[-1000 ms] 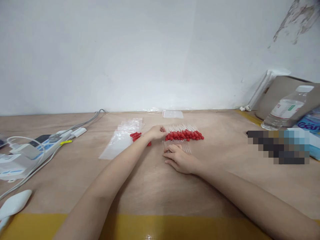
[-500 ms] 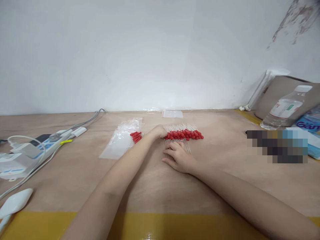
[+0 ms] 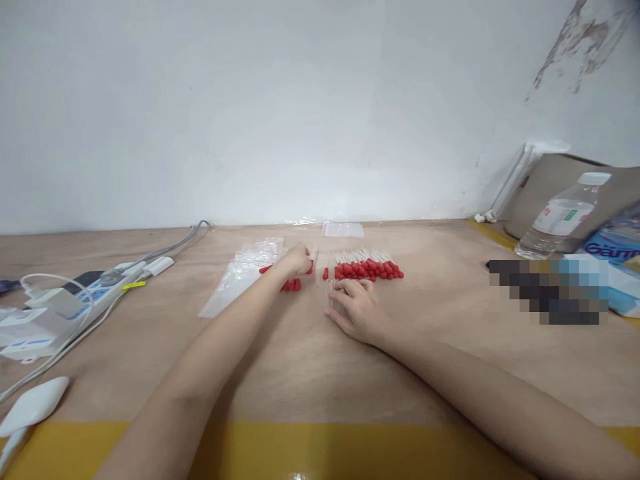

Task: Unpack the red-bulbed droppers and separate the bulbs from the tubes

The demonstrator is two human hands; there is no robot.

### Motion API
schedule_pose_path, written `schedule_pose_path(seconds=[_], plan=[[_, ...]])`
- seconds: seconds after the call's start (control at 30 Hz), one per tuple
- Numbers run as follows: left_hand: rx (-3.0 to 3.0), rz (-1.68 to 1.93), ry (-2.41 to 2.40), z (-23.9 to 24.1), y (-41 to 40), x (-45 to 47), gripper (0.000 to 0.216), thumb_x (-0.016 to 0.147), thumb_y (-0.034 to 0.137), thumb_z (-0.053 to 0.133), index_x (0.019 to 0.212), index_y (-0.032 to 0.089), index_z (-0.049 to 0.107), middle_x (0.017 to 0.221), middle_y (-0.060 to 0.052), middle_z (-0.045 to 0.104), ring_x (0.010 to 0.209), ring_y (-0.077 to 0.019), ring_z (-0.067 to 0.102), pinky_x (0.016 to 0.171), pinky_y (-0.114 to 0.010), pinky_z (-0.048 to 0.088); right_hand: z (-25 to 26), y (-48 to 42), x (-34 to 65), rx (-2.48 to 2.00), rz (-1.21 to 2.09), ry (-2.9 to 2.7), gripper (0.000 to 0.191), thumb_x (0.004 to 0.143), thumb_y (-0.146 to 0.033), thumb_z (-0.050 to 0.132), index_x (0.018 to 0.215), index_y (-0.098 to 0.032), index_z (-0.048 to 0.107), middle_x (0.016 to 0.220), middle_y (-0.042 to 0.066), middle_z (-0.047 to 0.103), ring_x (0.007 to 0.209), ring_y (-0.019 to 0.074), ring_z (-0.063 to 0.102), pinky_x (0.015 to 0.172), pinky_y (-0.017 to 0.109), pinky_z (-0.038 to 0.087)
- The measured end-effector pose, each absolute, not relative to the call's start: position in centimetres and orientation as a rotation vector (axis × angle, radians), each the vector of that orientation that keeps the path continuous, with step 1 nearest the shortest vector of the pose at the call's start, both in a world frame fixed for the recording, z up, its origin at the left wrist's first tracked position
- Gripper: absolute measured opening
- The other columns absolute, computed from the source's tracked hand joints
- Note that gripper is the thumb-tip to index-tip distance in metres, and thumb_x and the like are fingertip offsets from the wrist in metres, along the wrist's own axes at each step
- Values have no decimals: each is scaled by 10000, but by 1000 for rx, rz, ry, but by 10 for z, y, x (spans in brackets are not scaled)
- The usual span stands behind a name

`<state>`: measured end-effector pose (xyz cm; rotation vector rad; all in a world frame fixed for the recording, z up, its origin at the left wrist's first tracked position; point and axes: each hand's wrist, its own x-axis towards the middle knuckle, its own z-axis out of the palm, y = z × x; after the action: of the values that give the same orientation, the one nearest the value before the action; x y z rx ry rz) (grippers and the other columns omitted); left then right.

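Note:
A row of thin sticks with bright red ends [image 3: 370, 268] lies mid-table, their pale stems pointing toward the wall. My right hand [image 3: 357, 308] rests at the near side of the row, fingers apart and slightly bent over clear thin stems [image 3: 332, 288]. To the left, my left hand [image 3: 300, 259] is closed at the fingertips around a red-ended stick [image 3: 310, 268], whose pale stem rises beside the fingers. A few more red ends [image 3: 292, 285] show beneath the left wrist. Clear plastic zip bags [image 3: 225, 288] lie left of them, partly covered by my forearm.
A power strip [image 3: 97, 298] with plugs and cables runs along the left, with a white spoon-shaped object [image 3: 35, 403] nearer. Another small clear bag [image 3: 343, 230] lies by the wall. Rightward stand a water bottle [image 3: 563, 217], a grey box [image 3: 533, 183] and a blue pack [image 3: 613, 247].
My left hand has moved left, away from the row, carrying a red-ended stick toward the smaller group. One stick now stands apart at the row's left end. My right hand has barely moved.

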<state>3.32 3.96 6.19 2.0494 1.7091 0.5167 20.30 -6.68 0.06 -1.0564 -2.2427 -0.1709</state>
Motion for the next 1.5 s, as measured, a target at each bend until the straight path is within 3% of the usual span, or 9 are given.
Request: schedule_pose_path(seconds=[0.1,0.2,0.37,0.53,0.63,0.77,0.97,1.27,1.5], plan=[[2112,482,1669,63,14,16,249,738,193,493,974,174,415,564,12,570,435,-150,511,466,-271,403,4,-63,207,-1118,-242,-2083,306,806,-316,515,1073,-173,555,1066,113,537,970,223,482,835,389,298],[2365,597,1476,54,-15,5,134,786,202,449,908,200,396,677,7,563,596,-137,542,569,-248,421,9,-59,214,-1120,-354,-2020,393,809,-311,506,1175,-171,496,1157,129,502,1045,253,442,874,411,293],[2757,619,1189,28,-45,-1,74,853,205,341,852,190,413,789,-31,545,694,-147,533,618,-263,423,8,-59,222,-994,-436,-2195,428,810,-321,522,1223,-228,463,1243,102,477,1160,258,376,976,468,192],[3001,734,972,7,-48,-4,188,891,217,316,875,180,499,849,-57,590,803,-157,564,721,-293,459,1,-60,221,-957,-403,-2236,180,845,-256,479,946,-268,628,943,28,626,994,186,482,967,465,159],[3053,931,902,4,-49,-3,198,883,229,383,1024,174,512,997,-84,599,964,-182,543,841,-343,441,-1,-61,222,-958,-394,-2252,195,857,-269,456,857,-265,651,731,3,613,835,152,493,944,441,177],[3140,977,896,7,-50,2,232,855,265,476,1063,194,552,1151,-77,568,1113,-225,465,954,-417,357,-3,-62,222,-960,-406,-2261,224,869,-306,431,897,-262,649,703,3,600,792,148,474,943,431,168],[3194,951,871,6,-49,7,197,865,227,462,1012,200,590,1104,-40,613,1115,-191,481,1008,-411,304,-3,-64,216,-951,-340,-2285,253,861,-368,439,988,-251,624,768,23,614,820,163,467,937,435,163],[3246,756,877,15,-54,8,190,876,228,418,956,180,584,1000,-42,644,1108,-194,484,1040,-450,205,-7,-63,214,-796,-317,-2291,227,870,-281,438,775,-192,624,632,2,529,727,131,431,847,353,259],[3276,855,795,11,-56,7,160,869,225,433,871,165,581,891,-35,662,1062,-194,522,1034,-453,206,-4,-65,215,-578,-471,-2295,172,852,-194,469,795,-116,612,600,18,491,647,128,363,615,264,295]])
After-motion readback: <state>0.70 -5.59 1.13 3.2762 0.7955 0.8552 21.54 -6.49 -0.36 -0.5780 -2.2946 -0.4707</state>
